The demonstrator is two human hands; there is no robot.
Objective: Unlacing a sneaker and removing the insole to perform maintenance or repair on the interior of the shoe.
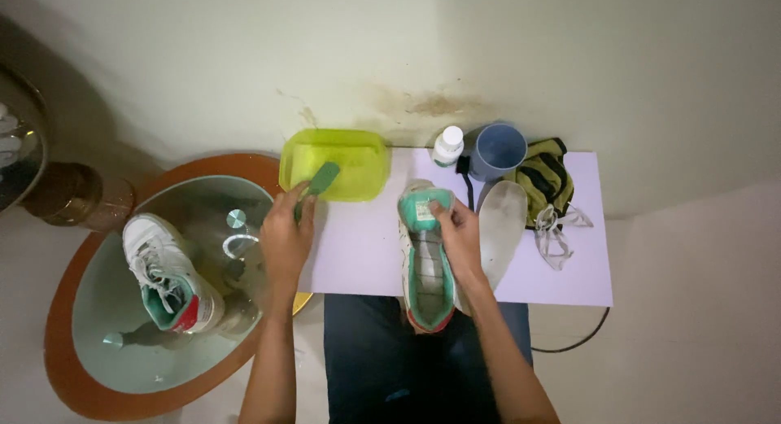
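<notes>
Left hand [285, 233] closed on a green brush [319, 183] whose head dips over the near rim of the yellow-green tub [333, 163]; I cannot tell what the tub holds. My right hand [457, 229] clamps the tongue of the white-and-teal sneaker [426, 265], long axis running from the bench [358, 245] toward me, right of the brush.

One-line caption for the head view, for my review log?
Left hand holds a green brush at a yellow-green tub; right hand steadies a laceless white sneaker.
</notes>
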